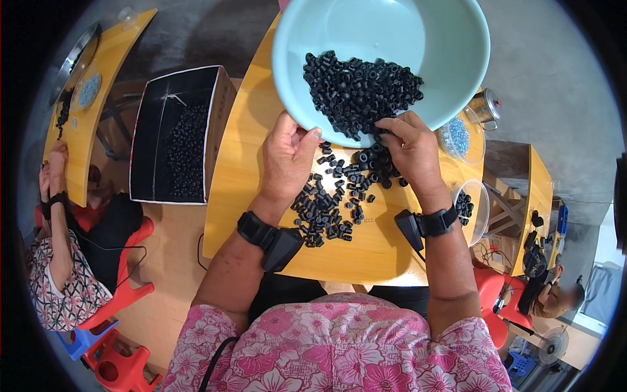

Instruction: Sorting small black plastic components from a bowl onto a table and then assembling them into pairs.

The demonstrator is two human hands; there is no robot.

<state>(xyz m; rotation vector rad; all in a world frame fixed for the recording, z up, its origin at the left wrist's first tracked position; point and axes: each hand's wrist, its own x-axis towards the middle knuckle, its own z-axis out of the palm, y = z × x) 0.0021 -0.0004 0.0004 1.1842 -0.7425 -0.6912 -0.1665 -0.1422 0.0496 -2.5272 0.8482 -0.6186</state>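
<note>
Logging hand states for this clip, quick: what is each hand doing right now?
Left hand: closed on the rim of the tilted pale blue bowl.
Right hand: fingers in the small black parts at the bowl's lip; grip cannot be told.

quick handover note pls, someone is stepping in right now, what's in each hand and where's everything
Left hand: grips the near rim of the pale blue basin, tilted toward the table.
Right hand: at the basin's lip, fingers in the small black ring parts.
Done: a pile of black parts already lies on the yellow table under the rim.
Left: most parts are in the basin.
Nearby: a clear tub with a few black parts on the right, a black box of parts on the left.
</note>
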